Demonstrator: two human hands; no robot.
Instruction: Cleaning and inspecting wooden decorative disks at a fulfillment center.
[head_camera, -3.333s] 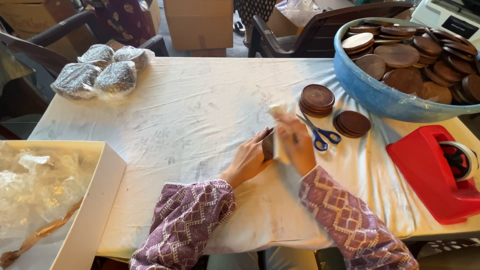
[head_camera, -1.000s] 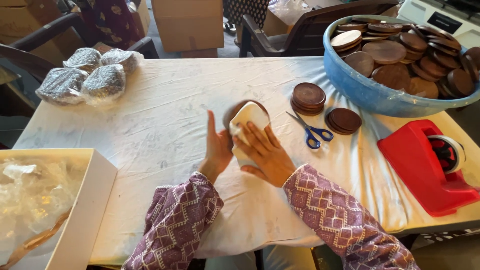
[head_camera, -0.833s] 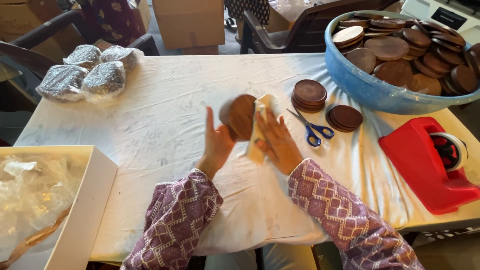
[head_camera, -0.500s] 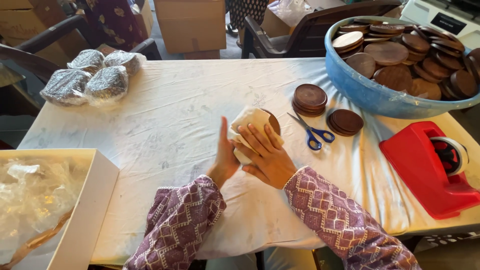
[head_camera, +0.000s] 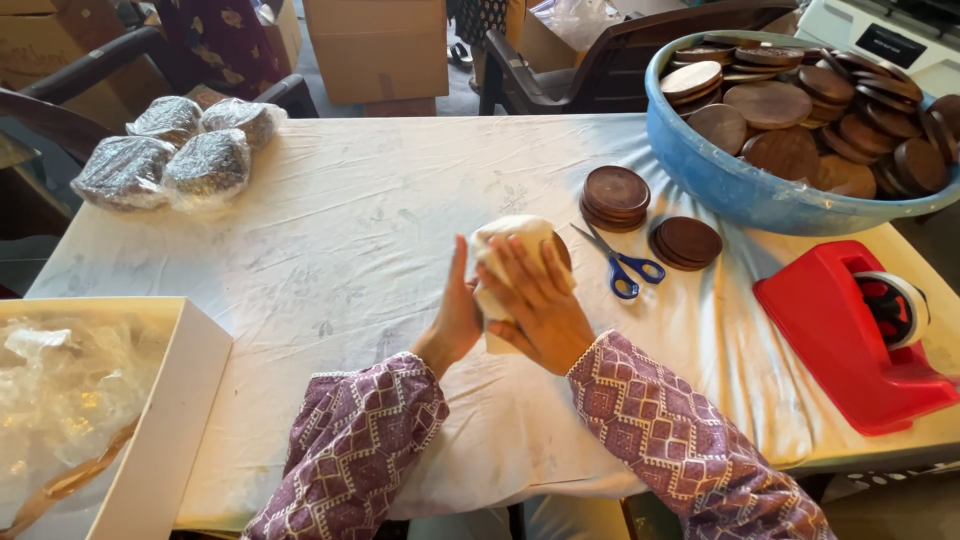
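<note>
- The left hand (head_camera: 458, 312) stands on edge above the white tablecloth (head_camera: 330, 230), thumb side up, fingers straight and pressed together, the palm flat against the left side of the wrapped disc (head_camera: 515, 260).
- The right hand (head_camera: 535, 305) comes in from the lower right, its back to the camera, fingers spread wide and laid over the near face of the disc, so the disc is pinched between the two hands.
- Both forearms wear purple patterned sleeves (head_camera: 660, 430) and converge toward the middle of the table.
- The wrapped disc is a round, flat brown piece mostly covered in pale cream paper (only a brown sliver of edge shows at its upper right). It is held upright on its rim, lifted just off the cloth, its flat faces turned toward the person and away from them; being round, it shows no clear long axis.
- Just right of the hands lie blue-handled scissors (head_camera: 625, 268), blades pointing up-left, between two short stacks of brown discs (head_camera: 615, 195).
- Farther right sit a blue basin (head_camera: 720, 185) heaped with more brown discs and a red tape dispenser (head_camera: 850, 335).
- At the far left corner rest four plastic-wrapped bundles (head_camera: 175, 150); a white box (head_camera: 165, 420) with crumpled clear film sits at the near left.
</note>
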